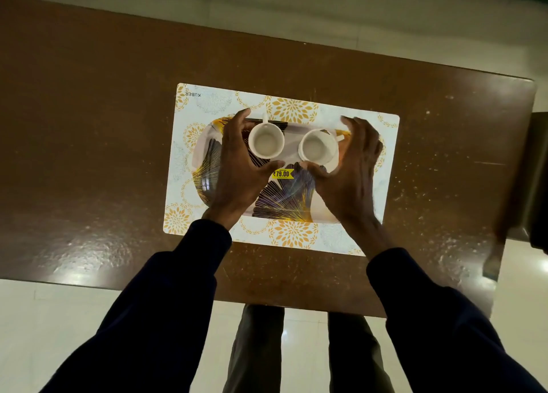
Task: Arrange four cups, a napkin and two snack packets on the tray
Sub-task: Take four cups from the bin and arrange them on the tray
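An oval tray (pixel 284 199) with a purple and gold leaf pattern and a yellow price sticker (pixel 282 174) lies on a placemat. Two empty white cups stand side by side in its far half. My left hand (pixel 234 170) curls around the left cup (pixel 266 140), thumb at its near side and fingers at its far left; the cup's handle points away from me. My right hand (pixel 350 173) wraps the right cup (pixel 318 146), which looks slightly blurred, its handle toward the right. No napkin or snack packets are in view.
The white placemat (pixel 293 232) with orange flowers lies on a brown wooden table (pixel 89 125). A dark object (pixel 536 185) stands at the table's right edge. Pale floor tiles surround the table, and my legs show below its near edge.
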